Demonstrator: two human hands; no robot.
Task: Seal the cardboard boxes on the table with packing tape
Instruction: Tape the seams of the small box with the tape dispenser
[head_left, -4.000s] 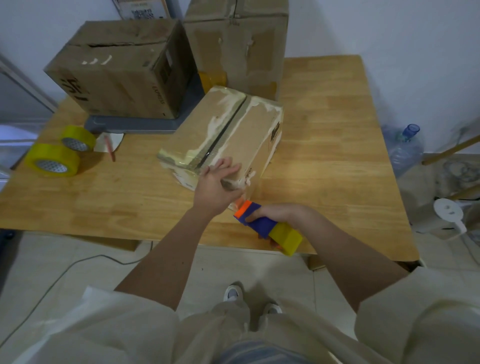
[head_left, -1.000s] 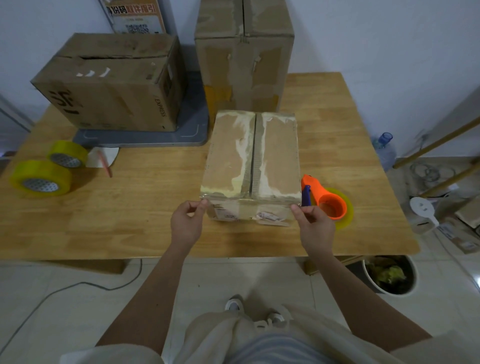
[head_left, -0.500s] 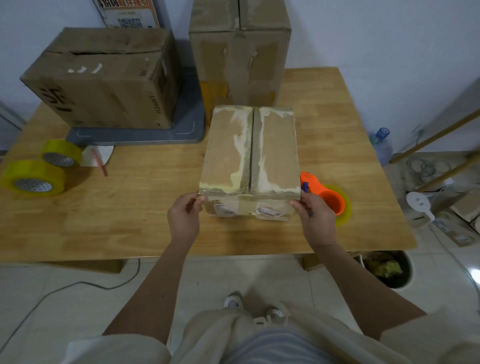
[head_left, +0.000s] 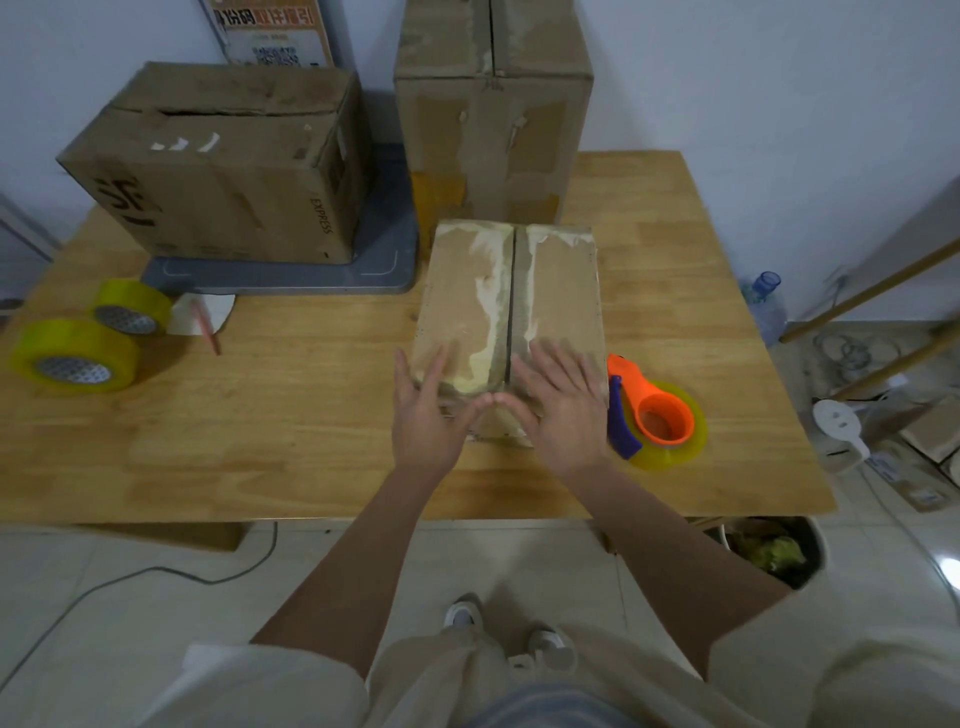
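Note:
A small cardboard box (head_left: 511, 291) with a taped centre seam lies lengthwise in the middle of the wooden table (head_left: 311, 426). My left hand (head_left: 428, 410) and my right hand (head_left: 558, 405) rest flat and spread on its near end, thumbs almost meeting over the front edge. An orange and blue tape dispenser (head_left: 654, 413) with a yellowish roll lies on the table just right of my right hand. Two larger boxes stand behind: a wide box (head_left: 223, 161) at the back left and a tall box (head_left: 493, 104) at the back centre.
Two yellow tape rolls (head_left: 75, 356) (head_left: 132, 306) sit at the table's left edge beside a white disc with a red pen (head_left: 205, 325). A grey tray (head_left: 291, 270) lies under the wide box. A bin (head_left: 774, 545) and a water bottle (head_left: 763, 306) are on the floor to the right.
My hands have left the box's near corners and now lie flat on its top, fingers spread. Four seconds ago my right hand held the dispenser; it now lies on the table.

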